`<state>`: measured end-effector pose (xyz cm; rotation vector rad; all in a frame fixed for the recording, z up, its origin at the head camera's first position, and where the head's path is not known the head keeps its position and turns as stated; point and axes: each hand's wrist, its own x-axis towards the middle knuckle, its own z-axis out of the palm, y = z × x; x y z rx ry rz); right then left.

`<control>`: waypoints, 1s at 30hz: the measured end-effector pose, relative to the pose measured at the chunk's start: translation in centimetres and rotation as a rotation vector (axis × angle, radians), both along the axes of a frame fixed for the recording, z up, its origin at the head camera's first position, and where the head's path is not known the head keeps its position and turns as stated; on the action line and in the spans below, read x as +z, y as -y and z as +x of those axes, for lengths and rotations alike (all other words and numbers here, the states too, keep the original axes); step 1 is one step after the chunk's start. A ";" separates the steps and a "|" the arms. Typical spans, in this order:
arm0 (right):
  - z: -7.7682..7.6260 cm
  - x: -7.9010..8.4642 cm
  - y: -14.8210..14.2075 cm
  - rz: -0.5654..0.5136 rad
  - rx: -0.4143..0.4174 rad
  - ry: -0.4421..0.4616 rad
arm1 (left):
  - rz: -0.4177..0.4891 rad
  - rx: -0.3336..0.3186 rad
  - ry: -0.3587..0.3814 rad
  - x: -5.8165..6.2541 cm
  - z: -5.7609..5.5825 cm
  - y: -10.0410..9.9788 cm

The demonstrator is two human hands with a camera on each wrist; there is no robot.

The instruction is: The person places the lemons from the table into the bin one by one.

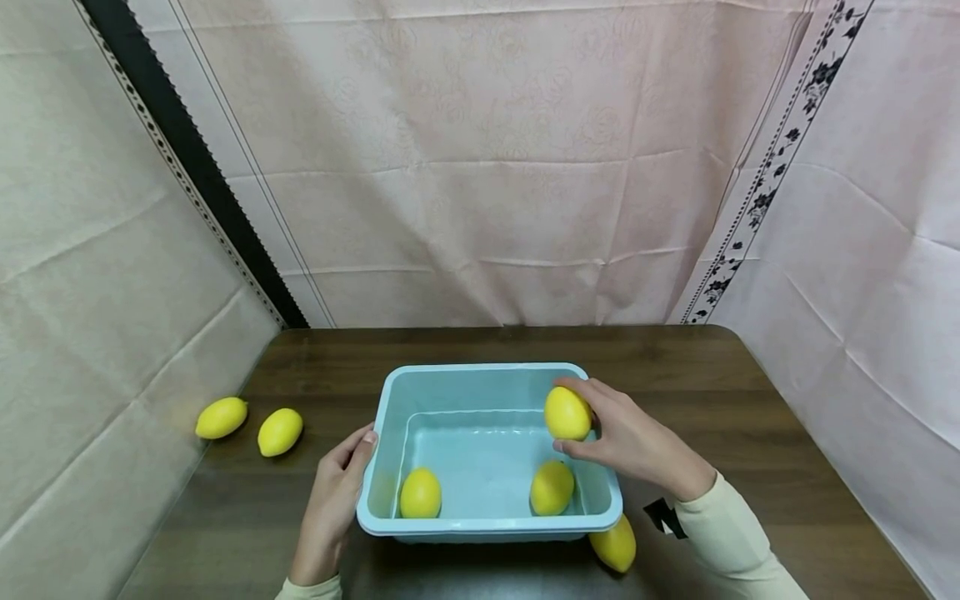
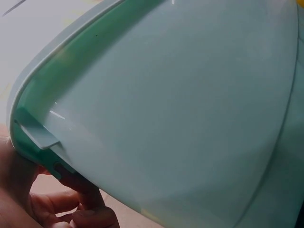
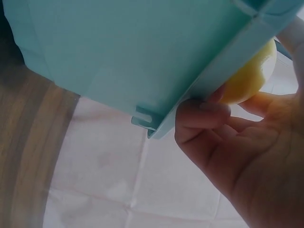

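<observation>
Brown wooden table [image 1: 697, 379], creased pale cloth [image 1: 487, 208] on 3 sides

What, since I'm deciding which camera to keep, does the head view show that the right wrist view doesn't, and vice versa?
Only the head view: the left hand gripping the light-blue basin, two lemons inside it, two more lemons on the left, another lemon by its near right corner, and a floral border.
Only the right wrist view: a small tab beneath the basin's rim.
Both: the basin, the right hand, the held lemon, wooden table and pale cloth.
</observation>
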<state>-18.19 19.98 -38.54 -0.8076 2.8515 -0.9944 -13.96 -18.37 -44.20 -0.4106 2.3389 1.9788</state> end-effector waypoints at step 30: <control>2.2 -0.6 -1.6 -0.095 -0.032 -0.176 | 0.004 -0.001 0.015 0.2 0.1 -0.1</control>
